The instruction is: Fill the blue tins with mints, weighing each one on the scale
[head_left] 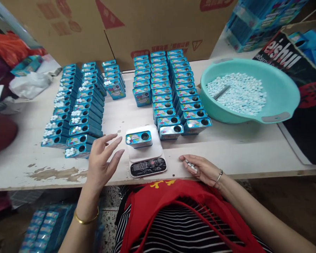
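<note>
candies (pixel 191 166) lie gathered in the curled right hand (pixel 203 169); the left hand (pixel 102 159), fingers spread, grasps nothing near the caramelo macizo tin (pixel 138 138) upright on the digital scale (pixel 147 153). it looks light, stiff, slick, probably best gripped by its sides.

**Reads CARAMELO MACIZO and, Apparently, 1550**

Shows digits like 1550 on the display (pixel 140 166) of the scale (pixel 158 151), any decimal mark too small to tell. Says CARAMELO MACIZO on top of the tin (pixel 139 139) resting on the scale. Repeats the same words on the front of a nearer-row tin (pixel 143 98) behind the scale and of a candy-topped tin (pixel 116 91) behind and left of the scale. Spells "eishul" on the black box (pixel 302 119) well right of the scale, above a smaller line beginning "ueber". Bears an outlined warning triangle and unreadable red characters on the carton (pixel 142 28) beyond the scale.
</note>
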Tool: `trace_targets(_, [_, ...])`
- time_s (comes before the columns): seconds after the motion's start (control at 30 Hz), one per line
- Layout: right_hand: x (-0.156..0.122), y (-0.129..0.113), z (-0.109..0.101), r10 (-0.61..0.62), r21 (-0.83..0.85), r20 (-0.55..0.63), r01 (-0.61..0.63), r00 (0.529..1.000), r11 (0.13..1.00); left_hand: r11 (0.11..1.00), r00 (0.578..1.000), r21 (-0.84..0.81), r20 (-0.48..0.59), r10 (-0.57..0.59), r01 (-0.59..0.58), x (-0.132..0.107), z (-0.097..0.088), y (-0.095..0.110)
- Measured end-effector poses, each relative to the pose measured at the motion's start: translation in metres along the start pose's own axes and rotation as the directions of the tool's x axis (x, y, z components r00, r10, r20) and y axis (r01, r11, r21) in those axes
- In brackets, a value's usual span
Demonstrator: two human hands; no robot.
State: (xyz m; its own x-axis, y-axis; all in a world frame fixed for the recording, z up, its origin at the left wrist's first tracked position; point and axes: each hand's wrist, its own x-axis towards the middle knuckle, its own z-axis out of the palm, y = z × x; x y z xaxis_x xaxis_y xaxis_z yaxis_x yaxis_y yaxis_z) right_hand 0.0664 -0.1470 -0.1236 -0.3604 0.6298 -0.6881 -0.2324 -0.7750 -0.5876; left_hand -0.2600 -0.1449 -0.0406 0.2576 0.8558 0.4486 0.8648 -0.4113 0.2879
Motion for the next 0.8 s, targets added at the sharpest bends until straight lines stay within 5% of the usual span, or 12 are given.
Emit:
trace_targets(0.27, [0.004, 0.003, -0.002, -0.005, 0.011, 0.028, 0.004, 1.000, 1.000, 0.967, 0.988, 0.227, 0.131, 0.087, -0.116, 0.003, 0.015, 0.015])
trace_targets(0.53, [0.005, 0.003, -0.004, 0.009, 0.033, 0.050, -0.011, 0.999, 0.999, 0.957, 0.962, 0.233, 0.246, 0.117, -0.175, 0.031, 0.034, 0.038])
trace_targets(0.8, [0.012, 0.004, -0.004, 0.021, 0.045, 0.087, -0.025, 0.996, 0.999, 0.986, 0.924, 0.140, 0.380, 0.030, -0.089, 0.063, 0.018, -0.011])
